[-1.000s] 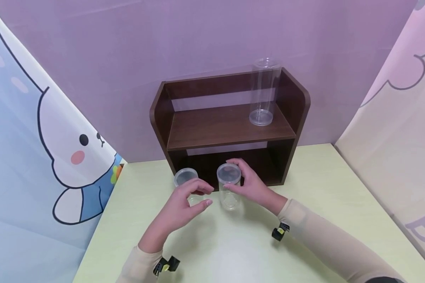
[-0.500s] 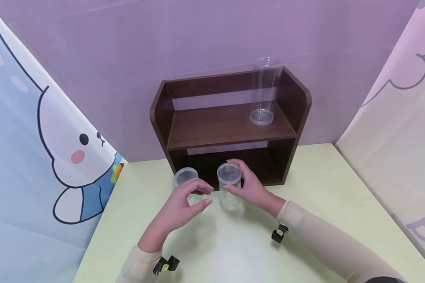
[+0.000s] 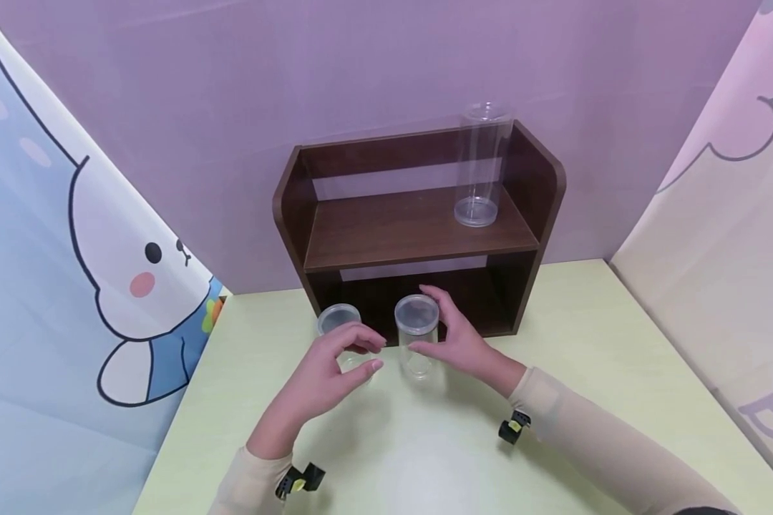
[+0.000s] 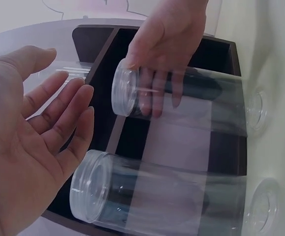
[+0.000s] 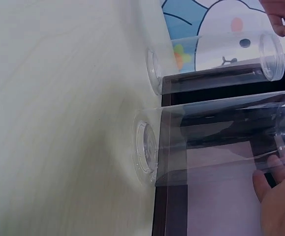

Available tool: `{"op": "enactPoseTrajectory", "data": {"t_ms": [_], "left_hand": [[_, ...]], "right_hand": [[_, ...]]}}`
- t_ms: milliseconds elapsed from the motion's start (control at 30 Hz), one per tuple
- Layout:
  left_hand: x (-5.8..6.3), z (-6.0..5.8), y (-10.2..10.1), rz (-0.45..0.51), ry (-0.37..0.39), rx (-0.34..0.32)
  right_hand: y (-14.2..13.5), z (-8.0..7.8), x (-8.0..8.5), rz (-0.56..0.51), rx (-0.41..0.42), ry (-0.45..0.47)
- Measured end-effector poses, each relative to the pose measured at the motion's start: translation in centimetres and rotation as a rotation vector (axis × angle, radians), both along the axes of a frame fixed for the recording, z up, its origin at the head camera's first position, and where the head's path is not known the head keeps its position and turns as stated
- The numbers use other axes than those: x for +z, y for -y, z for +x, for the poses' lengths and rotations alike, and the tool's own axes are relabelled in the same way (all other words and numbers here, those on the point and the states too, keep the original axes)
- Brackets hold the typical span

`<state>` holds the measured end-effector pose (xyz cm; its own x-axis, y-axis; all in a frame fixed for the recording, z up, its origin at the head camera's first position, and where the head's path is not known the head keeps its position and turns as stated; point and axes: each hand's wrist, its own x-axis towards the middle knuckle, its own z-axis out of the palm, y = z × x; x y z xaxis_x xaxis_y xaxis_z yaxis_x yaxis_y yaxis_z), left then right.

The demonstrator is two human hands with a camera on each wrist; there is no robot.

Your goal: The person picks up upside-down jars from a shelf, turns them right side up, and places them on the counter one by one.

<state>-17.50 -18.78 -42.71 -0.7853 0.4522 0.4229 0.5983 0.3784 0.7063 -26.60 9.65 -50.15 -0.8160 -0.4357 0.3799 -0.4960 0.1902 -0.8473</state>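
Observation:
Two tall clear plastic jars with lids stand upright on the table before the shelf. My right hand grips the right jar near its top, thumb in front and fingers behind. Through the clear wall of this jar, the fingers show in the left wrist view. My left hand is beside the left jar, fingers loosely bent and holding nothing. It partly covers that jar in the head view. In the right wrist view, the left jar and the right jar stand side by side.
A dark brown two-tier shelf stands at the back of the pale table. On its upper board, at the right, is another tall clear jar. Purple cloth hangs behind, with printed cloth at the left.
The right jar has shifted very slightly toward the shelf, with my right hand around it. My left hand has barely moved.

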Motion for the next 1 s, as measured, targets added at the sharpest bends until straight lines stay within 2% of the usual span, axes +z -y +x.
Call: {"op": "enactPoseTrajectory", "data": {"t_ms": [267, 567, 733, 1000], "left_hand": [[0.7, 0.1, 1.5, 0.046, -0.012, 0.065], [0.3, -0.1, 3.0, 0.090, -0.025, 0.125], [0.4, 0.1, 3.6, 0.081, -0.007, 0.178], [0.4, -0.2, 4.3, 0.085, 0.006, 0.213]], "right_hand": [[-2.1, 0.7, 0.5, -0.043, 0.004, -0.044], [-5.6, 1.2, 1.2, -0.087, -0.006, -0.153], [-7.4, 1.8, 1.9, -0.099, -0.018, -0.182], [-8.6, 1.9, 2.6, -0.115, -0.035, -0.211]]}}
